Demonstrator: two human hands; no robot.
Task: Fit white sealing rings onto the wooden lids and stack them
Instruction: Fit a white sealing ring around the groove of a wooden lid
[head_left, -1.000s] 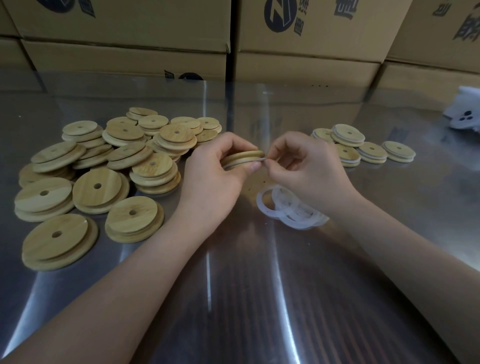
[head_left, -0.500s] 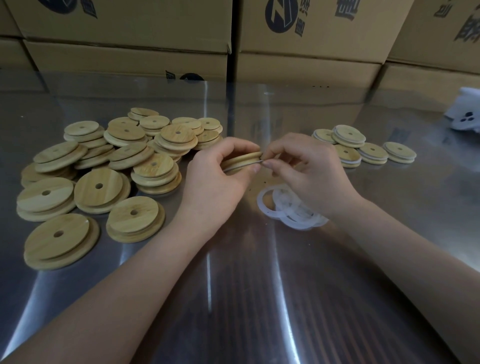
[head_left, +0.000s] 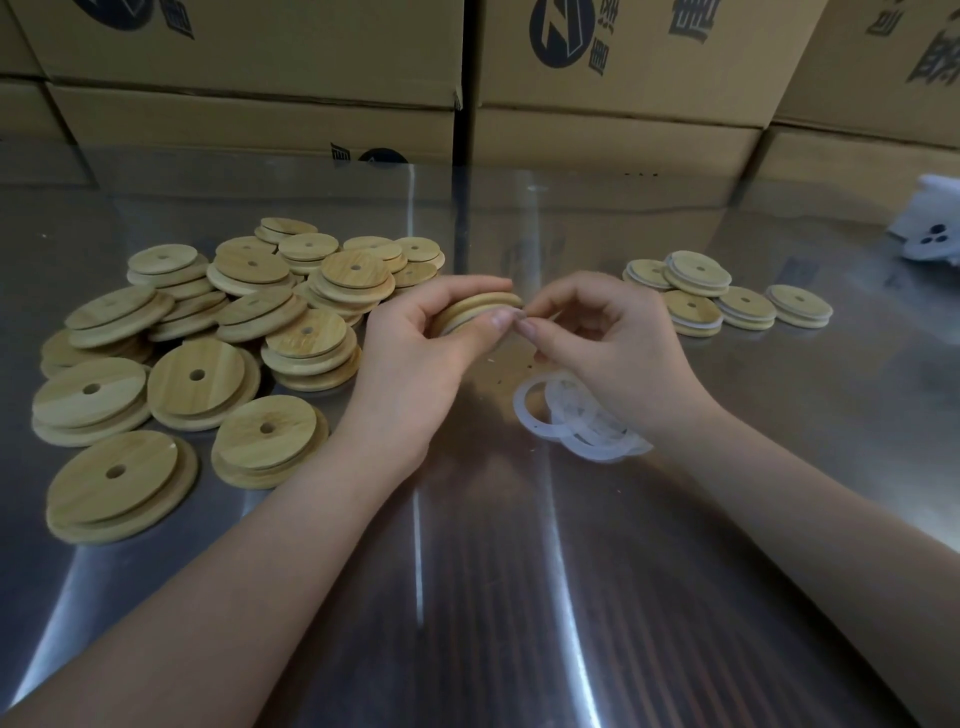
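Observation:
My left hand (head_left: 421, 358) grips a wooden lid (head_left: 480, 307) edge-on above the steel table, a white sealing ring partly round its rim. My right hand (head_left: 608, 348) pinches that ring at the lid's right edge with thumb and forefinger. Below my right hand lies a small heap of loose white rings (head_left: 571, 421). A large pile of bare wooden lids (head_left: 208, 353) with centre holes spreads over the left of the table. Several lids with rings fitted (head_left: 722, 296) lie at the right, some overlapping.
Cardboard boxes (head_left: 613, 88) form a wall along the table's far edge. A white object with dark holes (head_left: 932, 234) sits at the far right. The reflective steel table (head_left: 519, 597) stretches toward me between my forearms.
My right thumb and forefinger have crept along the lid's edge, working the ring on. The left hand has tilted the lid slightly. Nothing else moved.

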